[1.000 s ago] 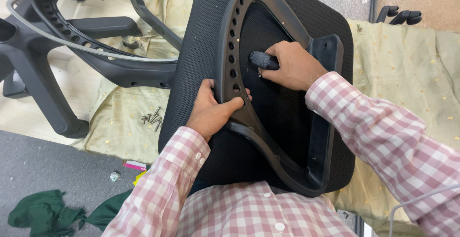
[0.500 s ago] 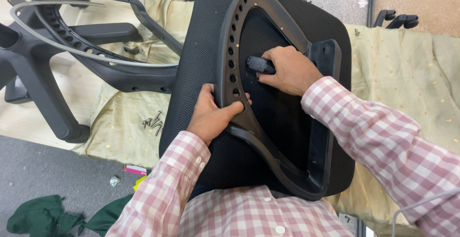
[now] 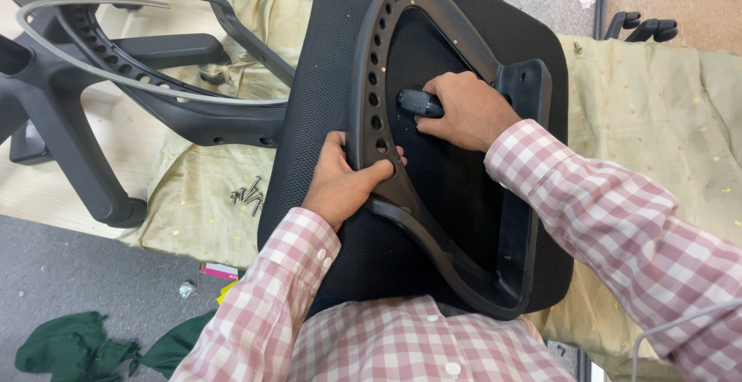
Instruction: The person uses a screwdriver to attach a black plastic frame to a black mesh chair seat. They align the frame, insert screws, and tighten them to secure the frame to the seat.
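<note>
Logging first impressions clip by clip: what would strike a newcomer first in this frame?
A large black mesh chair backrest with a perforated plastic frame fills the centre. The left hand grips the frame's lower edge, while the right hand closes round a black tool handle pressed against the mesh. To the left, a small pile of metal screws lies on a pale green cloth, beside a black plastic chair frame.

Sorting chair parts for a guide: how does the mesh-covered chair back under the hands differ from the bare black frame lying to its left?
The chair back is filled with black mesh inside a perforated rim; the bare frame is open, with only a grey hoop across it. The chair back is held by both hands, left hand gripping the rim, right hand on a black handle; nobody touches the bare frame. Both are black plastic.
</note>
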